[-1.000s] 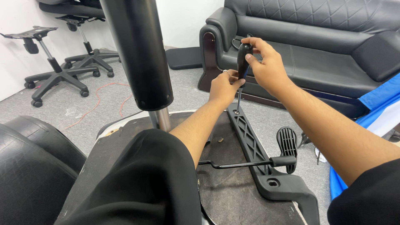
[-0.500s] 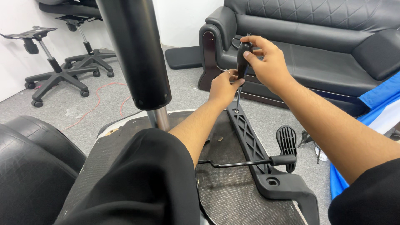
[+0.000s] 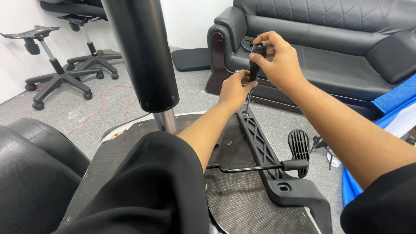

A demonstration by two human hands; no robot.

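Two hands are at work on one spot, and against the pictures from a second ago almost nothing has shifted: both sit in the same places over the far end of the black armrest bracket (image 3: 264, 151), so I judge the fastening there is still being worked rather than finished. My right hand (image 3: 284, 65) is closed around the black handle of the screwdriver (image 3: 253, 71), fingers wrapped over its top, with the thin shaft running down toward 6 o'clock into a hole at the bracket's far tip. My left hand (image 3: 234, 89) sits just below at 7 o'clock from the right one, fingers curled and pressed against the shaft and the bracket end, steadying them; I cannot tell whether it pinches a screw. The bracket lies on the upturned chair seat (image 3: 242, 203), running from the tool toward 5 o'clock, with a thin metal lever (image 3: 247, 168) crossing it and ending in a black ribbed paddle (image 3: 299, 147). A thick black gas cylinder (image 3: 145, 56) rises at 11 o'clock from the seat. At 12 o'clock stands a black leather sofa (image 3: 338, 47), at 10 o'clock two chair bases (image 3: 60, 73) on the grey floor (image 3: 108, 108), and a blue sheet (image 3: 396, 99) lies at 3 o'clock.
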